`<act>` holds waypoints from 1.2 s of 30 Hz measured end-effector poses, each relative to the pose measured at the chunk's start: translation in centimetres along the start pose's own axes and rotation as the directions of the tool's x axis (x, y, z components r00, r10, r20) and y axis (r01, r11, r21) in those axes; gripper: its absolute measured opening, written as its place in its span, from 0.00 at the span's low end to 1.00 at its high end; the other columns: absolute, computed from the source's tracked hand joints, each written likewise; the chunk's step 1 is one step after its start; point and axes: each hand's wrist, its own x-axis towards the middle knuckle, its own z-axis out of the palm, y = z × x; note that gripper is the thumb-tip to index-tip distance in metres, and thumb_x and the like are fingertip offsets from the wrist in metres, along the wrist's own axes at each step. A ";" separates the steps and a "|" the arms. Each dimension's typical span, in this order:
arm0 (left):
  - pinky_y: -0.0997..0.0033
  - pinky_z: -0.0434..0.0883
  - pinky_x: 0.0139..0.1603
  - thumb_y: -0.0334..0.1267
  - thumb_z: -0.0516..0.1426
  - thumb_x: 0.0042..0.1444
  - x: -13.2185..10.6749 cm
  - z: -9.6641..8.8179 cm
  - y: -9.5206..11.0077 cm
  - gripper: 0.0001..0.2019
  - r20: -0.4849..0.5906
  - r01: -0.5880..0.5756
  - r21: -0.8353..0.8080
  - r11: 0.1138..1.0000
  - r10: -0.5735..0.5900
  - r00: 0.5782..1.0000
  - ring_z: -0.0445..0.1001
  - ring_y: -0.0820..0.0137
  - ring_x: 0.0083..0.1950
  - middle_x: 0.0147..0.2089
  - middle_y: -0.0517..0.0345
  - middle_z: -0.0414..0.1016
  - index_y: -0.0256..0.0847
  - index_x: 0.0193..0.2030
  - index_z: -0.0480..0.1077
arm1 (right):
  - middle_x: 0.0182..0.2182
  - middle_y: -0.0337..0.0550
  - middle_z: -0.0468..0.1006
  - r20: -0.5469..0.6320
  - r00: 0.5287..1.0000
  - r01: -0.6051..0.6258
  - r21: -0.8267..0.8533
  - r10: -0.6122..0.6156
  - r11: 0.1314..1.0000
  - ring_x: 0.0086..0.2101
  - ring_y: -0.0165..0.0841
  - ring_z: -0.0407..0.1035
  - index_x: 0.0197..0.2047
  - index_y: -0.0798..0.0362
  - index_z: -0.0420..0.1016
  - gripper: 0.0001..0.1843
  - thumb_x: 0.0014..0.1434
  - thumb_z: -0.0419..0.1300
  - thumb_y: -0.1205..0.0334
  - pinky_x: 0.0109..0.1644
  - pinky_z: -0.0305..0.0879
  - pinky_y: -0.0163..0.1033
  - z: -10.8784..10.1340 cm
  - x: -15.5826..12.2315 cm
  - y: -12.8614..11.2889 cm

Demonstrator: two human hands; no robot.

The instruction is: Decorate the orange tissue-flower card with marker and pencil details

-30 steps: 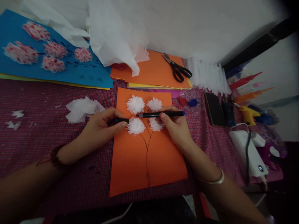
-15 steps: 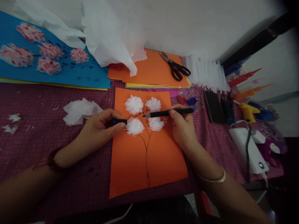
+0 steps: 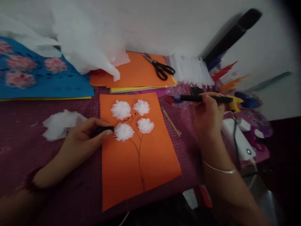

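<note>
An orange sheet (image 3: 122,163) lies on the checked cloth, with several white tissue puffs (image 3: 121,110) and thin drawn stems on it. My left hand (image 3: 81,142) rests at the sheet's left edge, fingers closed on a small dark pen cap (image 3: 105,129) beside the lower left puff. My right hand (image 3: 208,114) is off to the right of the sheet, gripping a black marker (image 3: 204,98) held level, its blue tip pointing left over the paint pots.
Black scissors (image 3: 161,68) lie on stacked orange sheets at the back. A blue sheet (image 3: 47,84) with pink puffs sits back left, white tissue (image 3: 58,125) left of the hand. A wooden stick (image 3: 171,121), a glue gun (image 3: 235,102), paint tubes and a white charger (image 3: 240,141) crowd the right.
My right hand has carried the marker rightward off the orange sheet toward the paints. The view has shifted right. The left hand stays by the sheet with the cap.
</note>
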 end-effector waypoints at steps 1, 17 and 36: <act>0.68 0.73 0.35 0.45 0.64 0.52 0.0 0.1 -0.1 0.09 0.001 -0.018 -0.003 1.000 0.018 1.000 0.77 0.65 0.35 0.34 0.59 0.81 0.45 0.35 0.74 | 0.23 0.35 0.70 0.056 0.998 -0.026 0.009 0.026 1.000 0.22 0.27 0.64 0.31 0.48 0.75 0.02 0.56 0.63 0.63 0.27 0.61 0.36 0.8 -1.4 -0.1; 0.70 0.74 0.37 0.43 0.63 0.55 0.1 0.1 -0.9 0.07 0.015 -0.053 -0.028 0.998 0.053 0.998 0.77 0.67 0.37 0.35 0.59 0.80 0.43 0.36 0.73 | 0.34 0.38 0.81 0.615 0.789 0.129 -0.152 -0.009 0.980 0.34 0.33 0.76 0.40 0.42 0.78 0.04 0.62 0.63 0.61 0.38 0.75 0.41 5.2 -9.1 -0.1; 0.68 0.75 0.37 0.47 0.63 0.52 -0.1 0.0 -0.4 0.10 -0.023 -0.014 0.064 0.998 0.016 1.000 0.79 0.64 0.36 0.35 0.60 0.81 0.45 0.36 0.75 | 0.25 0.35 0.75 0.263 0.965 -0.036 0.045 0.023 0.998 0.25 0.31 0.71 0.39 0.47 0.75 0.06 0.63 0.61 0.55 0.32 0.70 0.39 2.5 -3.9 0.3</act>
